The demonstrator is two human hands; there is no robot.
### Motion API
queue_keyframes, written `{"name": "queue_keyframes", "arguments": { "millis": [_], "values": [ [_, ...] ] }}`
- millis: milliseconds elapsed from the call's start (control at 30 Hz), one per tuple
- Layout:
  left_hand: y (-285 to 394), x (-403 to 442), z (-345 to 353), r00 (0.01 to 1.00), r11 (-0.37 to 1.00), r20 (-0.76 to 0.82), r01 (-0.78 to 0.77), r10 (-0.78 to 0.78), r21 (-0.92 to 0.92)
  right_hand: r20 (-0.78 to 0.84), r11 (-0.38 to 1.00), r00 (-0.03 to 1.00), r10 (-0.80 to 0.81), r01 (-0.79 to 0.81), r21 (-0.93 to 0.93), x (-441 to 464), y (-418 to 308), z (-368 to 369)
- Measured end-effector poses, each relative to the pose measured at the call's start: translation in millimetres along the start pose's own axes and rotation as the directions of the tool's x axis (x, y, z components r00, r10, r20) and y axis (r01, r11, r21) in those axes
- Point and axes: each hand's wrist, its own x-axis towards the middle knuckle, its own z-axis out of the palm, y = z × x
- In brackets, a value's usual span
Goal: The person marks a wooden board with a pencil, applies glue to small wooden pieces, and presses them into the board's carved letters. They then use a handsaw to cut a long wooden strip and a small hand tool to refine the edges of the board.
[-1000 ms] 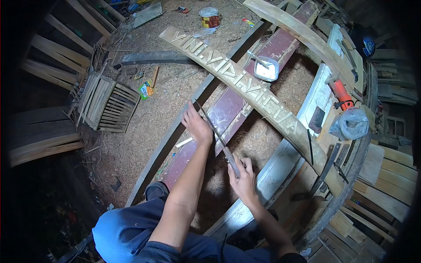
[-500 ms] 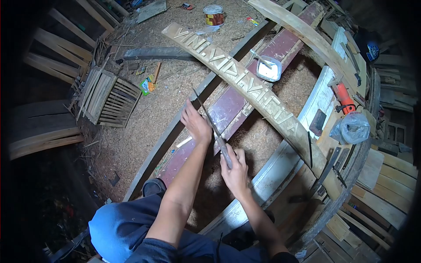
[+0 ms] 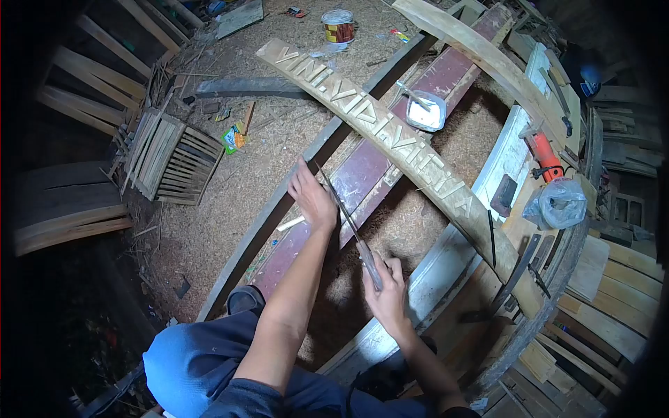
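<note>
My right hand [image 3: 385,296] is closed round the worn wooden handle of a hand saw [image 3: 339,202]. The saw's narrow dark blade points up and to the left, running close beside my left hand [image 3: 311,198]. That left hand is bent over the grey beam [image 3: 273,212] and the maroon board [image 3: 359,171], fingers pressed together. Whatever sits under its fingers is hidden. A short pale stick [image 3: 290,223] lies on the maroon board, left of my wrist. Beyond the saw, a long plank [image 3: 425,171] with raised wooden letters lies across the beams.
A tub of white paste [image 3: 426,113] with a stick in it rests on the maroon board. At right are a red power tool [image 3: 546,155], a plastic bag [image 3: 563,203] and dark hand tools. A paint can [image 3: 338,28] and slatted crate [image 3: 174,157] stand on the shavings-covered floor.
My right hand has drawn the saw back, down and to the right. The blade tip now sits lower beside my left hand, which has stayed in nearly the same place.
</note>
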Motion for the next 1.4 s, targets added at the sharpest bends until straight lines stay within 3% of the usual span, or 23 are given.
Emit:
{"name": "queue_keyframes", "arguments": {
  "millis": [100, 167, 200, 367, 433, 567, 667, 733, 833, 967, 1033, 1133, 1200, 1400],
  "values": [
    [1, 0, 4, 0.998, 0.999, 0.053, 0.03, -0.032, 0.037, -0.019, 0.995, 1.0, 0.019, -0.017, 0.094, 22, -5, 10],
    [-6, -1, 10, 1.0, 1.0, -0.016, -0.007, 0.008, 0.026, 0.057, 0.992, 0.993, 0.106, -0.109, 0.058, 31, -16, 12],
    [-9, 2, 15, 1.0, 1.0, -0.011, 0.018, -0.018, 0.011, -0.042, 0.995, 0.999, -0.001, 0.005, 0.095, 23, -5, 16],
    [-9, 2, 13, 1.0, 1.0, 0.021, 0.01, -0.011, 0.029, -0.026, 1.0, 1.0, -0.005, 0.006, 0.003, 12, -5, 6],
    [-8, 1, 14, 1.0, 0.998, 0.028, -0.015, 0.013, 0.053, 0.061, 0.993, 0.993, 0.098, -0.102, 0.065, 30, -10, 15],
    [-9, 0, 12, 1.0, 0.994, 0.009, -0.015, 0.014, 0.108, 0.018, 1.0, 0.999, 0.026, -0.027, 0.016, -1, -2, 2],
    [-8, 1, 6, 0.998, 0.988, 0.063, -0.015, 0.005, 0.152, 0.007, 0.997, 1.0, 0.009, -0.009, 0.083, 10, -5, 9],
    [-6, 0, 6, 0.998, 0.997, 0.058, -0.004, -0.001, 0.074, 0.025, 0.993, 0.999, 0.023, -0.026, 0.117, 27, -7, 18],
    [-6, 1, 6, 0.999, 0.997, 0.033, -0.01, 0.007, 0.073, -0.028, 0.997, 0.999, -0.038, 0.039, 0.064, 12, 0, 15],
    [-7, 0, 6, 0.998, 0.994, 0.057, -0.036, 0.03, 0.105, -0.019, 1.0, 1.0, -0.004, 0.005, 0.02, 3, 2, 10],
    [-11, -3, 10, 0.998, 0.997, 0.056, -0.013, 0.009, 0.073, 0.006, 0.993, 0.997, 0.079, -0.08, 0.088, 18, -10, 17],
    [-10, 0, 8, 0.999, 0.999, 0.049, -0.02, 0.017, 0.05, -0.023, 0.996, 0.999, 0.031, -0.029, 0.085, 5, -1, 10],
    [-9, 0, 7, 0.993, 0.992, 0.06, -0.104, 0.1, 0.065, -0.002, 0.999, 1.0, 0.009, -0.009, 0.047, 1, 3, -1],
    [-11, 1, 10, 0.998, 0.997, 0.032, -0.055, 0.053, 0.054, -0.013, 0.99, 0.997, 0.074, -0.072, 0.122, 19, -4, 27]
  ]
}}
